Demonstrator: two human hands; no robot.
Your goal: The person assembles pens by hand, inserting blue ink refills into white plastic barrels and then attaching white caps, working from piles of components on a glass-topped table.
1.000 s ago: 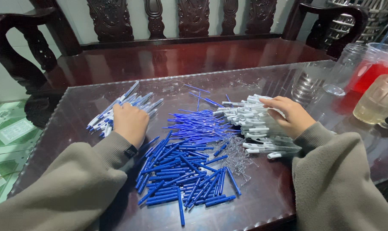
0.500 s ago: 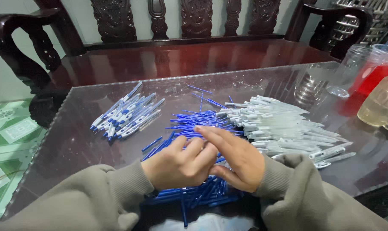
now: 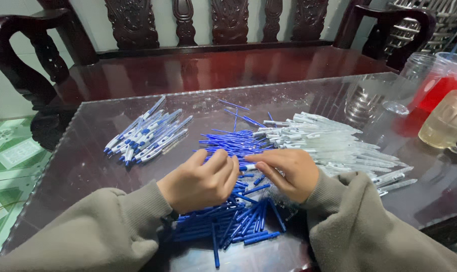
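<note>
My left hand (image 3: pixel 201 180) and my right hand (image 3: pixel 286 172) meet over a heap of blue pen parts (image 3: pixel 233 221) in the middle of the glass-topped table (image 3: pixel 87 166). Between their fingertips they pinch a small pen piece (image 3: pixel 247 167), white with a blue tip. Thin blue refills (image 3: pixel 233 141) lie just beyond the hands. A pile of clear pen barrels (image 3: pixel 329 143) spreads out to the right. A bundle of assembled blue-and-white pens (image 3: pixel 148 133) lies to the left.
A dark carved wooden bench (image 3: pixel 213 65) stands behind the table. At the right are a glass jar (image 3: pixel 367 98), a cup of red drink (image 3: pixel 440 85) and a mug of pale liquid (image 3: pixel 447 123). Green patterned floor tiles (image 3: pixel 9 151) show at the left.
One second ago my hands were apart, left on the assembled pens and right on the clear barrels. They have come together over the blue heap and now hold a pen piece between them.
</note>
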